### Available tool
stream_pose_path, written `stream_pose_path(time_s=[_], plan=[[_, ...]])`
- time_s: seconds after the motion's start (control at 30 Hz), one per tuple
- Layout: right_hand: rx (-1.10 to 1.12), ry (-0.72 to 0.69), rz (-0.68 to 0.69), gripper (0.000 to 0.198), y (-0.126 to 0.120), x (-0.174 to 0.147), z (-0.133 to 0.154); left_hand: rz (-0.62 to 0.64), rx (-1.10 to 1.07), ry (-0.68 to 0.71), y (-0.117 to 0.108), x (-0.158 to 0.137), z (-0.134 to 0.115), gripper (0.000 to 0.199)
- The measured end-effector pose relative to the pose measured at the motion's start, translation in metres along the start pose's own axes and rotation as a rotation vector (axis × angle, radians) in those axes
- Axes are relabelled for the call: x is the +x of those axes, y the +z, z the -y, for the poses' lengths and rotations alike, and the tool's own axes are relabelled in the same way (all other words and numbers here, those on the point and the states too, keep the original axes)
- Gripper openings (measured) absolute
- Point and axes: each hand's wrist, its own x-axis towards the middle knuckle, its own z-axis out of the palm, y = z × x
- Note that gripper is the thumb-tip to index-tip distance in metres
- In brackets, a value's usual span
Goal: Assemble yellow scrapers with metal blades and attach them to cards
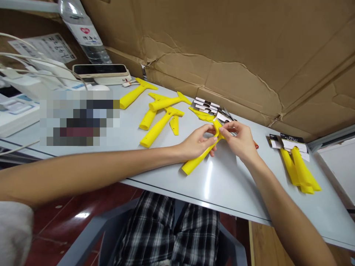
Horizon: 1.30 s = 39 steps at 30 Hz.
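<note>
A yellow plastic scraper [195,164] with a tubular handle lies at a slant between my hands, its open handle end toward me. My left hand [197,143] is closed round its neck, just below the wider head. At the head, my right hand [242,142] pinches with thumb and fingers; whatever small part lies under them is hidden. Several similar yellow scrapers [159,129] rest to the left, some overlapping. Beside them is a small flat yellow piece [174,125]. More flat yellow pieces [203,115] lie just beyond my hands.
Black-and-white cards [206,105] are stacked against the cardboard wall [235,48]. At right, yellow scrapers with header cards [299,170] lie in a pile. A phone [100,69], water bottle [85,35], white chargers and cables crowd the left. The grey table's [166,181] front edge runs below my forearms.
</note>
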Motion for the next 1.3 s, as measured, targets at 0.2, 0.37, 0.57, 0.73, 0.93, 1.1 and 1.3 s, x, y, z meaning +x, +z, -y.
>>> stream_pose_path(time_s=[0.2,0.37,0.57,0.73,0.93,1.1,1.3], plan=[[-0.281,-0.068,-0.257,0.046,-0.05,0.016,-0.02,-0.089,-0.126,-0.098,0.0,0.003,-0.011,0.02],[-0.799,0.147,0.112,0.05,-0.101,0.027,-0.05,-0.156,-0.202,-0.165,-0.003,0.008,-0.012,0.023],[-0.84,0.174,0.222,0.032,-0.102,0.028,-0.058,-0.204,-0.207,-0.172,-0.006,0.013,-0.009,0.022],[-0.439,0.05,-0.165,0.027,-0.108,0.03,-0.046,-0.242,-0.195,-0.159,-0.006,0.014,-0.011,0.02],[0.152,-0.341,-0.695,0.025,-0.127,0.037,-0.03,-0.243,-0.201,-0.16,-0.003,0.014,-0.014,0.021],[0.246,-0.552,-0.759,0.026,-0.118,0.025,-0.012,-0.265,-0.193,-0.183,-0.001,0.013,-0.019,0.018],[0.238,-0.575,-0.737,0.028,-0.106,0.019,-0.007,-0.277,-0.165,-0.174,0.002,0.012,-0.022,0.013]])
